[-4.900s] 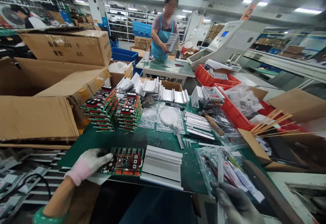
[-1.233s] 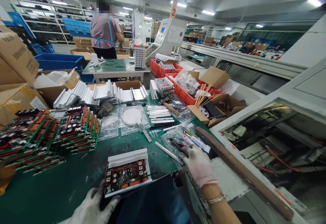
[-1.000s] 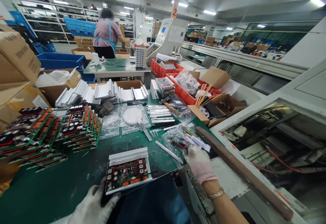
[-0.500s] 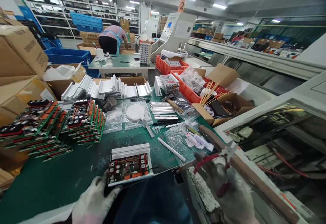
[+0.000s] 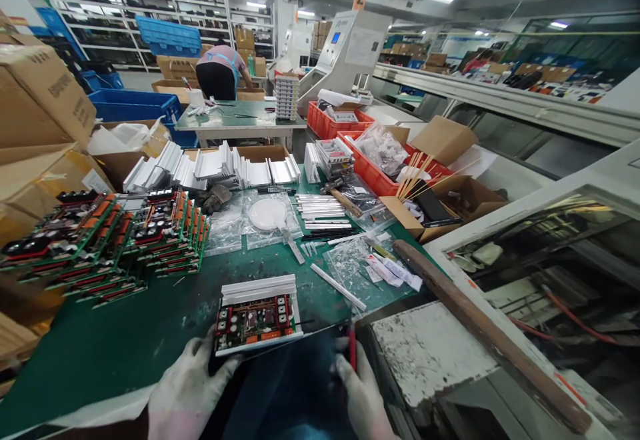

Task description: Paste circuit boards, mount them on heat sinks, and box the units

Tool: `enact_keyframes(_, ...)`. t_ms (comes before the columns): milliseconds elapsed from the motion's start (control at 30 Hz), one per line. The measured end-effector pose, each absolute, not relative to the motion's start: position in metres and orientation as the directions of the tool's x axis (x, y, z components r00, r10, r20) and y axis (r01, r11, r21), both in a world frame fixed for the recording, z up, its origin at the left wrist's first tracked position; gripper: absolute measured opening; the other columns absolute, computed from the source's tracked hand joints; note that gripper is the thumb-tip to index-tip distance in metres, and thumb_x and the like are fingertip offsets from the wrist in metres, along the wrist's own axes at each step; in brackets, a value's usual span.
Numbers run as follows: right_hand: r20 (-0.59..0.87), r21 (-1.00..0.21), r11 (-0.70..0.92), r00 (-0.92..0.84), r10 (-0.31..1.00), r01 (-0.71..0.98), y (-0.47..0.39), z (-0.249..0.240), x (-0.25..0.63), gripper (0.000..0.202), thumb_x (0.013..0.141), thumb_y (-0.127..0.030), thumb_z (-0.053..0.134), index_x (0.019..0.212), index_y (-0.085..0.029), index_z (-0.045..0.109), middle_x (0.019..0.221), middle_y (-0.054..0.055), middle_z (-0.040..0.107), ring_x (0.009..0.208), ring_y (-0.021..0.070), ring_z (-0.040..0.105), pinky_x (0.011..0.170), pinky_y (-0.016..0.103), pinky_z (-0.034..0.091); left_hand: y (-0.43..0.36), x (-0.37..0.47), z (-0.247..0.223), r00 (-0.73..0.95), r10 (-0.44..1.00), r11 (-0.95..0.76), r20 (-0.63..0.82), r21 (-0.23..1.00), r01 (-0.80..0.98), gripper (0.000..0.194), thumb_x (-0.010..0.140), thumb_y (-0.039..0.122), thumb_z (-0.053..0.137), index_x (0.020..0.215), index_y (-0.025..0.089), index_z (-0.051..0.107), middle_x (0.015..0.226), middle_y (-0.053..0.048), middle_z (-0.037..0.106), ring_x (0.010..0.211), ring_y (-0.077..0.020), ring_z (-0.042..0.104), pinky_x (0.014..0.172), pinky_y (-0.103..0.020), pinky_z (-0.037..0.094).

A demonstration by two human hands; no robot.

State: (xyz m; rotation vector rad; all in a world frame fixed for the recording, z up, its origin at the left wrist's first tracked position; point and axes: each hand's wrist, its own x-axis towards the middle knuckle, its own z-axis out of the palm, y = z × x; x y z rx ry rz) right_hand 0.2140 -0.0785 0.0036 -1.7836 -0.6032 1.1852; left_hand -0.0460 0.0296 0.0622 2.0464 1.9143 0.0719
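Observation:
My left hand (image 5: pixel 193 380), in a whitish glove, grips the lower left corner of a circuit board (image 5: pixel 255 320) that sits in a white aluminium heat sink (image 5: pixel 260 287). This assembly rests at the table's front edge. Low at the right, my gloved right hand (image 5: pixel 357 380) is closed around red-handled pliers (image 5: pixel 353 347); their jaws are hard to make out. A white strip (image 5: pixel 338 287) lies between the heat sink and a plastic bag (image 5: pixel 355 263). Behind it, a round white pad (image 5: pixel 267 214) of paste sits on plastic, with a spatula (image 5: pixel 293 247) beside it.
Stacked circuit boards (image 5: pixel 170 233) occupy the table's left side. White heat sinks (image 5: pixel 215 167) line the back, near metal strips (image 5: pixel 323 207) and a hammer (image 5: pixel 345 201). Red crates (image 5: pixel 360 160) and a carton (image 5: pixel 415 220) stand at right. A brown bar (image 5: pixel 490 333) runs along the machine. Another person (image 5: pixel 220 73) bends over behind.
My right hand has swung left and down with the pliers, from over the brown bar to the table's front edge. My left hand keeps its hold on the circuit board.

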Motion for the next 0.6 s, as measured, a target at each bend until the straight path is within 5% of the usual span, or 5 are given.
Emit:
enact_keyframes(167, -0.416, -0.893, -0.438, 0.18, 0.891, 0.105, -0.065, 0.011, 0.213, 0.031, 0.074, -0.038, 0.062, 0.101, -0.023, 0.065, 0.098, 0.004, 0.066, 0.093, 0.0228, 0.061, 0.086, 0.034, 0.048, 0.031, -0.045, 0.061, 0.092, 0.979, -0.044, -0.183, 0.252, 0.967, 0.056, 0.093, 0.053, 0.031, 0.135, 0.022, 0.052, 0.107, -0.01, 0.062, 0.088, -0.0273, 0.068, 0.071, -0.034, 0.05)
enact_keyframes(333, -0.433, -0.898, -0.4, 0.525, 0.733, -0.182, -0.062, 0.006, 0.209, 0.043, 0.082, -0.055, 0.046, 0.108, -0.022, 0.056, 0.071, -0.002, 0.054, 0.065, 0.0183, 0.055, 0.062, 0.03, 0.048, 0.03, -0.042, 0.067, 0.072, 0.971, -0.023, -0.229, 0.212, 0.977, 0.054, 0.093, 0.05, 0.032, 0.134, 0.021, 0.052, 0.109, -0.01, 0.062, 0.089, -0.0282, 0.067, 0.069, -0.034, 0.049)
enact_keyframes(500, -0.388, -0.909, -0.405, 0.153, 0.909, 0.1, -0.058, 0.018, 0.207, 0.024, 0.072, -0.04, 0.06, 0.089, -0.022, 0.061, 0.08, -0.001, 0.058, 0.076, 0.0176, 0.055, 0.072, 0.029, 0.045, 0.028, -0.041, 0.067, 0.083, 0.975, -0.042, -0.208, 0.196, 0.98, 0.057, 0.092, 0.048, 0.03, 0.134, 0.016, 0.052, 0.11, -0.012, 0.062, 0.09, -0.0292, 0.067, 0.072, -0.036, 0.05)
enact_keyframes(600, -0.453, -0.891, -0.439, 0.31, 0.836, -0.117, -0.057, 0.018, 0.206, 0.037, 0.079, -0.054, 0.05, 0.098, -0.022, 0.057, 0.068, -0.004, 0.048, 0.06, 0.0158, 0.048, 0.056, 0.028, 0.042, 0.027, -0.042, 0.063, 0.087, 0.977, -0.046, -0.196, 0.202, 0.978, 0.058, 0.092, 0.048, 0.031, 0.135, 0.015, 0.051, 0.11, -0.012, 0.062, 0.091, -0.0291, 0.067, 0.075, -0.036, 0.051)
